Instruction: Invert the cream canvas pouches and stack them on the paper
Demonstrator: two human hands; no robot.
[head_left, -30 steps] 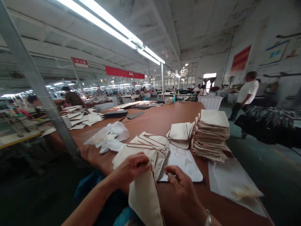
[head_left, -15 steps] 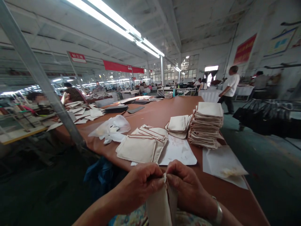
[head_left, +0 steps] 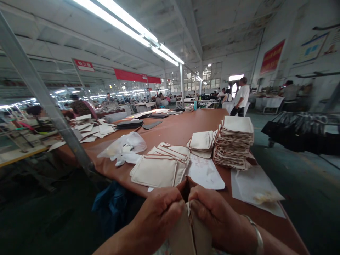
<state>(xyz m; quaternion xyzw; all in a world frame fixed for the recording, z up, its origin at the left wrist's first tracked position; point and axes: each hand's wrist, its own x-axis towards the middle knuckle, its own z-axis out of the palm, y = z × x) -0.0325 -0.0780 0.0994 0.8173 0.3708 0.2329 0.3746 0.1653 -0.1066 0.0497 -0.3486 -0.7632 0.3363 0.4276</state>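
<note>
Between my hands, close to my lap, is a cream fabric piece (head_left: 179,236) with a brown side, much like a sewn pouch. My left hand (head_left: 158,214) is closed on its left part, thumb bent over the edge. The other part is gripped by my right hand (head_left: 218,213), which has a bracelet at the wrist. A dark seam runs down between the two parts, and brown material (head_left: 185,187) shows beyond my fingers. Its lower end is out of frame. Just past my hands, similar cream pieces (head_left: 155,170) with brown edging lie overlapped on the table.
A tall stack of cream pieces (head_left: 235,141) stands at the brown table's (head_left: 183,128) right side, beside a smaller pile (head_left: 201,140). A clear plastic bag (head_left: 124,145) lies left; a metal post (head_left: 50,95) rises nearby. Several people work farther off; one person (head_left: 241,97) stands beyond the table.
My hands have moved slightly lower and the piece is spread wider at its top, with brown material now showing beyond my fingers. The standing person has moved left.
</note>
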